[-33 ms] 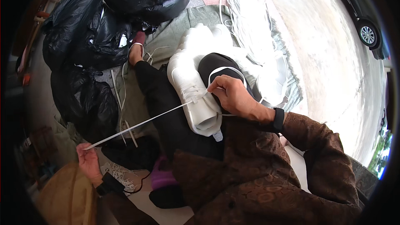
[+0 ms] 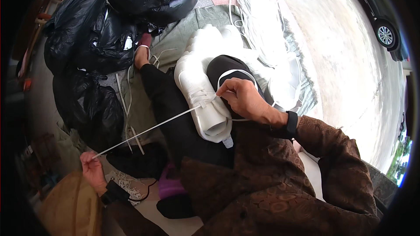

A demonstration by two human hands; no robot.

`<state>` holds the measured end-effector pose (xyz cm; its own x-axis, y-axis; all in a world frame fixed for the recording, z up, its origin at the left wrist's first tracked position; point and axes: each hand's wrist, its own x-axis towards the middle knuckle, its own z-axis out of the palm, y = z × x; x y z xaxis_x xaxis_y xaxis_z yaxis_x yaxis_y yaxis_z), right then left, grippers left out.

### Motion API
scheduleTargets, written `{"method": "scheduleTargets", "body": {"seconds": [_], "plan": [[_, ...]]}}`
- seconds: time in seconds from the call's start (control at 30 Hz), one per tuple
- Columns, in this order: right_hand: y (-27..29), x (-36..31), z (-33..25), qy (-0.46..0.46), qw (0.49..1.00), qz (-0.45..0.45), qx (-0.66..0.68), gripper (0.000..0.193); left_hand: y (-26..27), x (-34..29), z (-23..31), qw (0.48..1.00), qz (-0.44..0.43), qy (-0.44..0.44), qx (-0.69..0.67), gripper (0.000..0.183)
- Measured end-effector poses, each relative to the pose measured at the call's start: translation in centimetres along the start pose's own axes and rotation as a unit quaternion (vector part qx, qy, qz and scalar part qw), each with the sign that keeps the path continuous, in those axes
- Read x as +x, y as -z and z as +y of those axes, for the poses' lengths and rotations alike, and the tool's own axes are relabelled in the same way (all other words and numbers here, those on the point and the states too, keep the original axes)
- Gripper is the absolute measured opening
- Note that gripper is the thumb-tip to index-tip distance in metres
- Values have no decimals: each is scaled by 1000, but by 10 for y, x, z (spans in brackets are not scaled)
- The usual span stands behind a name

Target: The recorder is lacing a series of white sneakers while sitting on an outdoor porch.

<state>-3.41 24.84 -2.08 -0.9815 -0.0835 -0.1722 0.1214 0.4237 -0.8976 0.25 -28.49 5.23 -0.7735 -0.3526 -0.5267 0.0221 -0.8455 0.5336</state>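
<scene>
- Lacing a white shoe upper (image 2: 202,100) resting on the lap, with the work looking partway through: a few crossings of white lace (image 2: 151,129) already lying across its front.
- Pulling the lace taut, stretched in a straight line from the upper, down and to the left, out to the left hand (image 2: 90,164).
- Pinching the lace's far end between thumb and fingertips of the left hand, closed tight on it, well apart from the shoe.
- Pressing the right hand (image 2: 245,100) against the upper at its right side, fingers (image 2: 225,91) curled together on a loop of lace beside the black opening (image 2: 227,72); exact grip inside the curl hard to tell.
- Likely needing next: keeping tension while guiding the free end back toward the next eyelet, steadying the upper so the crossings stay flat.
- Sitting behind, at the far left: black plastic bags (image 2: 87,39); at the far right, a bundle of white laces (image 2: 258,13) on a green sheet (image 2: 175,43); more white uppers (image 2: 210,39) stacked just beyond the held one.
</scene>
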Motion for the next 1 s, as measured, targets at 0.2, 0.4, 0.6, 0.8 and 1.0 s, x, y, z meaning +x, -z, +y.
{"method": "scheduleTargets", "body": {"seconds": [0.2,0.4,0.6,0.8,1.0], "plan": [[-11,2,-5,-10,1000,2,-3,14,-25,14,-111,959,-150,100,220,10],[-16,11,-10,-26,999,-12,-19,19,-84,-61,-246,811,-238,31,533,7],[-22,17,-18,104,986,-79,-106,21,-84,-53,-284,837,-225,39,497,14],[-24,12,-6,11,999,-14,30,18,-90,-50,-291,860,-165,36,481,25],[-23,10,-10,22,999,-20,-31,20,-76,-50,-313,817,-247,-105,511,25]]}}
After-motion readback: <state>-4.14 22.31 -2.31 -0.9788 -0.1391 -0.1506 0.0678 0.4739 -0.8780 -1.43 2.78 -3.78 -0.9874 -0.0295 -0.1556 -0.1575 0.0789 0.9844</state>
